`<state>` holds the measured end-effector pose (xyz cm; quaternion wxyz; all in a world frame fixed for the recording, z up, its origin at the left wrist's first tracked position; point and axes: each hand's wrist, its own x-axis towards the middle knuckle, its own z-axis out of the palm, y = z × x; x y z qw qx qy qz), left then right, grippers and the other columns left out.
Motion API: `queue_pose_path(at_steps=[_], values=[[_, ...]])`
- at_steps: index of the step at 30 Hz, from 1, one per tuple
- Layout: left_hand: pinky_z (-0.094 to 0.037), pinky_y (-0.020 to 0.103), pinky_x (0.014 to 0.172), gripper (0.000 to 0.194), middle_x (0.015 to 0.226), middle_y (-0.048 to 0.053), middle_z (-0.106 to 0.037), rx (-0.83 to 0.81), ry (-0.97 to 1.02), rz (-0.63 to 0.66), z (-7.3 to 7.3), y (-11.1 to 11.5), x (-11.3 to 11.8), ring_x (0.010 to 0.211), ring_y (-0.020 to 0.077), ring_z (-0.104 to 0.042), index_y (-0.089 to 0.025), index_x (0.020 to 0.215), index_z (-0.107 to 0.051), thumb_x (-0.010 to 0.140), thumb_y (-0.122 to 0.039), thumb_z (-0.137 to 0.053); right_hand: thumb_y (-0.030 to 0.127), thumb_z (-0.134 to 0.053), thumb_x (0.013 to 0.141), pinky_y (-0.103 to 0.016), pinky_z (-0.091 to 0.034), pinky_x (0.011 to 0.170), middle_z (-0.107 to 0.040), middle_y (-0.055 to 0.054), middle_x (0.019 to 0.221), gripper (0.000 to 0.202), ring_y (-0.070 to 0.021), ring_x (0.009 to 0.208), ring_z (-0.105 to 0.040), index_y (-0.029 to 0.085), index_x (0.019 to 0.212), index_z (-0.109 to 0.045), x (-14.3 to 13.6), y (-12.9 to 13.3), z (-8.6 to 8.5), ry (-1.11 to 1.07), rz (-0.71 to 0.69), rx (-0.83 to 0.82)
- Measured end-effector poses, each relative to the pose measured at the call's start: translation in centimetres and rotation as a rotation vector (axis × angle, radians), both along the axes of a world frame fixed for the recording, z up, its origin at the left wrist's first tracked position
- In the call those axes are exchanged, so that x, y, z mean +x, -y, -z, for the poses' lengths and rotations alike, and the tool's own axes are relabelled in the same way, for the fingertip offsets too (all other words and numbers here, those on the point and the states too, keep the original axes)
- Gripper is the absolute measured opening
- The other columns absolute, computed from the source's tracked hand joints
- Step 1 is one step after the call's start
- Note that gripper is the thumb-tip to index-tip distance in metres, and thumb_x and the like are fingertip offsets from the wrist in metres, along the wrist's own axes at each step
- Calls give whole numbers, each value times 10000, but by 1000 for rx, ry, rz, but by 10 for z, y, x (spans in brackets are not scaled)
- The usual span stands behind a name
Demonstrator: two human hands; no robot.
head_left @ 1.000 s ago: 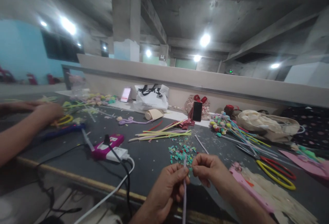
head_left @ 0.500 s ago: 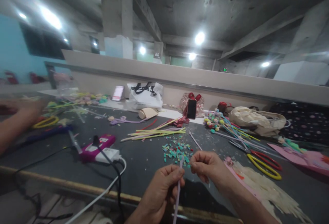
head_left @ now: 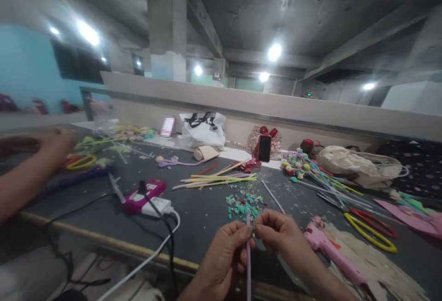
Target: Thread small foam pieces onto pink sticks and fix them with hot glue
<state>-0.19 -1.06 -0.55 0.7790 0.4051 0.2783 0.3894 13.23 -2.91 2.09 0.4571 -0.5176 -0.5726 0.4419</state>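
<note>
My left hand (head_left: 229,250) is closed around a thin pale purple stem (head_left: 248,264), perhaps a pipe cleaner, which stands nearly upright between thumb and fingers. Its upper end sticks out above the grip. Beside that end, my right hand (head_left: 278,232) has thumb and forefinger pinched together; whatever lies between them is too small to make out. Just beyond my hands is a scatter of small teal, yellow and red bits (head_left: 241,204). A pink glue gun (head_left: 333,250) rests right of my right forearm, on a crumpled pale sheet (head_left: 383,255).
Yellow and purple stems (head_left: 217,179) lie behind the bits. Scissors (head_left: 371,232) with red and yellow handles sit at right, near bundled stems (head_left: 321,176). A magenta-and-white power strip (head_left: 148,199) trails cables at left. Another person's arm (head_left: 34,163) reaches in from the left.
My right hand has moved in against the stem beside my left fingertips. My view has turned slightly left, and more of the pink glue gun shows. The other person's arm has shifted.
</note>
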Motion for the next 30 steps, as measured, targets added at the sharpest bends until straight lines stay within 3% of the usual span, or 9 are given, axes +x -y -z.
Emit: queue_pose_path(at_steps=[6, 19, 25, 30], values=[[-171, 144, 303, 253, 311, -70, -415, 11, -8, 60, 0, -1, 1, 251, 16, -301, -133, 539, -492, 660, -348, -546, 293, -556, 678, -155, -243, 343, -402, 66, 445, 175, -34, 354, -326, 136, 615, -511, 4, 0, -2, 71, -27, 4], [-218, 140, 280, 213, 355, -48, -470, -9, 33, 66, 8, -5, 5, 254, 27, -350, -134, 512, -492, 596, -305, -588, 372, -539, 686, -165, -216, 332, -399, 63, 444, 235, -34, 336, -310, 149, 627, -491, 10, 1, 3, 116, -75, -18], [-197, 143, 262, 201, 323, -53, -442, -45, 43, 33, 8, -5, 6, 232, 29, -318, -138, 513, -496, 628, -294, -546, 334, -511, 712, -185, -308, 419, -456, 30, 538, 193, -74, 457, -395, 148, 664, -525, 10, 3, 4, 269, -47, 139], [-208, 130, 293, 214, 340, -52, -426, -56, 77, 82, 3, -1, 3, 263, 17, -330, -123, 508, -499, 659, -272, -519, 265, -492, 737, -195, -321, 465, -464, 24, 554, 140, -94, 510, -414, 163, 644, -514, 8, 9, -1, 365, -40, 240]])
